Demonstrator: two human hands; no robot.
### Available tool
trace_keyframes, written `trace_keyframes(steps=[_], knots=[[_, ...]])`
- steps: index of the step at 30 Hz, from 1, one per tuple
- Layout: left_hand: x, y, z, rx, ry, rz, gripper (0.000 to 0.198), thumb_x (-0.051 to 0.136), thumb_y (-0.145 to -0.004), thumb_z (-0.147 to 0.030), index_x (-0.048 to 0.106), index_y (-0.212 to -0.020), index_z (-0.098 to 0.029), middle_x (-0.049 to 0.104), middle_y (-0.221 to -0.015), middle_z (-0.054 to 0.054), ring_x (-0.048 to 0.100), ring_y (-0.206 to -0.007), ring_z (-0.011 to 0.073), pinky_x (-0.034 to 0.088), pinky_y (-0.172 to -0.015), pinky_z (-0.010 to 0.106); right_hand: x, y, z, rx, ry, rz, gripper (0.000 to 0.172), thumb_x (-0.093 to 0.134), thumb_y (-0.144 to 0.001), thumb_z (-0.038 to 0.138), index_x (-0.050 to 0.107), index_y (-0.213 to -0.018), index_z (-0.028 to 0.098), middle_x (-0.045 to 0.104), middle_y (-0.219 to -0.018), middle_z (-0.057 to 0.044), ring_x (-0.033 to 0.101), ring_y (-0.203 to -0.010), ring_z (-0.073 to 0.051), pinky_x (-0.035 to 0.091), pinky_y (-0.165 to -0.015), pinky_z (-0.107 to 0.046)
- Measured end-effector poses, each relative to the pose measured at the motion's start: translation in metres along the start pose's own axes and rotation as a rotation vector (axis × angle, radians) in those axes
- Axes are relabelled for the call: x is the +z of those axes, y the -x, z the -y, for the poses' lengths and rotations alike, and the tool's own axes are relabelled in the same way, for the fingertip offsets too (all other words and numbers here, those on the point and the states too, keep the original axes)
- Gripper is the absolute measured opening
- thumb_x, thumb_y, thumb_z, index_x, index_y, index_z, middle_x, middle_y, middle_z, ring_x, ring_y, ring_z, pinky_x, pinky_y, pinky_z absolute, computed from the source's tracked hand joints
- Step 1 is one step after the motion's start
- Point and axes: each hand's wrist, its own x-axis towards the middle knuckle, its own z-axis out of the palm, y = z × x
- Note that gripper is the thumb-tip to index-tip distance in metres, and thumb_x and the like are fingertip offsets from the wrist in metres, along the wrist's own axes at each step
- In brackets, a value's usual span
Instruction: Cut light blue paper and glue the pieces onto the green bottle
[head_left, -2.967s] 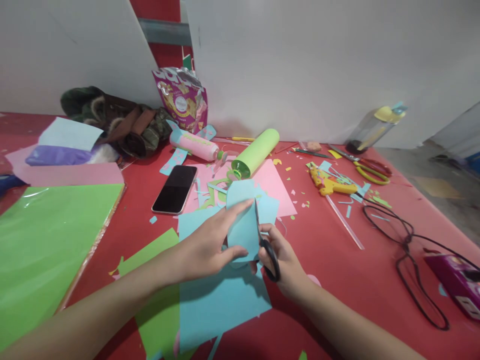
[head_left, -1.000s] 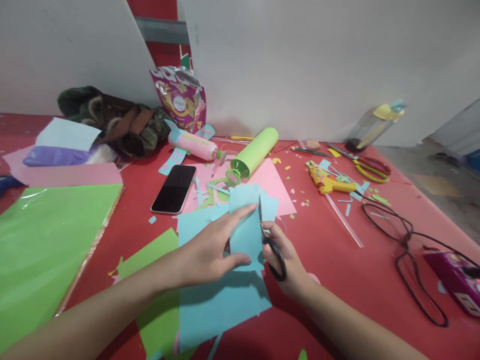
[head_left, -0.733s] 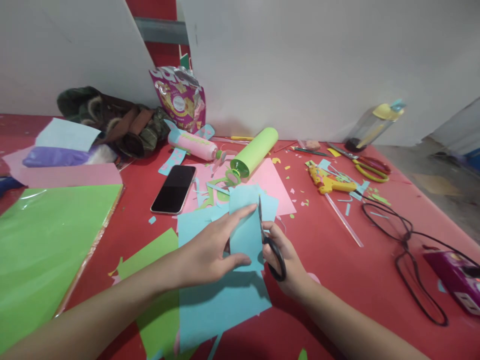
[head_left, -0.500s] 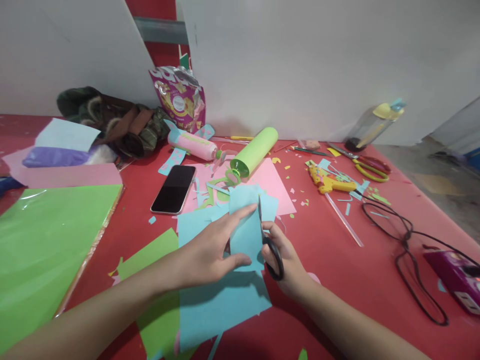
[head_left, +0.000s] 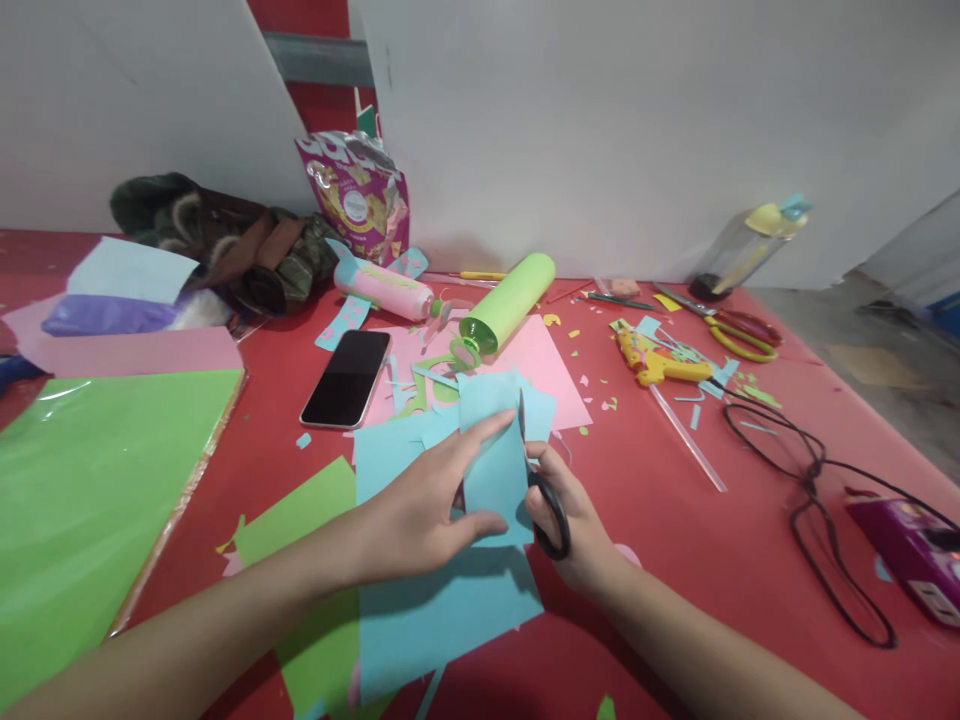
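A piece of light-blue paper is gripped by my left hand, its thumb and index finger along the near face and the other fingers hidden behind. My right hand has its fingers through the black handles of a pair of scissors. The scissors' blades point away from me at the right edge of the held paper. Beneath both hands a larger light-blue sheet lies over a green sheet. Beyond the paper lie a green paper-wrapped bottle and a pink-wrapped bottle.
A phone lies left of the paper. To the right are a yellow glue gun with a black cord, a second pair of scissors and a clear bottle. Paper scraps are scattered about. A snack bag stands behind.
The held paper and the scissors have shifted very slightly to the right. Both hands keep the same hold.
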Motion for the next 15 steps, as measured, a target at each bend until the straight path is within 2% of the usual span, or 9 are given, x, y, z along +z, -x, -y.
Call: trace_keyframes(steps=[8,13,15], knots=[[-0.0004,0.001,-0.0001,-0.011,0.026,0.016,0.066,0.053,-0.077,-0.028,0.018,-0.132,-0.026,0.048,-0.117,0.007,0.052,-0.064,0.0115,0.049,-0.06,0.026,-0.0003,-0.0005,0.001,-0.014,0.001,0.01,0.046,0.055,-0.064,0.061,0.039,-0.088,0.026,0.048,-0.064,0.003,0.044,-0.054,-0.012,0.037,-0.053,-0.024],[0.0004,0.0015,0.0011,-0.006,0.001,0.013,0.067,0.054,-0.076,-0.029,0.019,-0.133,-0.024,0.049,-0.116,0.008,0.055,-0.081,0.0177,0.049,-0.065,0.028,-0.0006,-0.0006,0.0016,-0.015,0.019,0.009,0.047,0.055,-0.063,0.062,0.04,-0.089,0.025,0.048,-0.065,0.003,0.044,-0.055,-0.012,0.037,-0.053,-0.024],[0.0005,0.0017,0.0013,-0.01,0.004,0.013,0.067,0.054,-0.077,-0.03,0.018,-0.133,-0.025,0.048,-0.119,0.008,0.055,-0.08,0.0171,0.048,-0.065,0.027,-0.0011,-0.0009,-0.0006,-0.005,0.006,0.014,0.048,0.055,-0.063,0.062,0.039,-0.089,0.025,0.045,-0.064,0.004,0.042,-0.054,-0.011,0.036,-0.053,-0.024]])
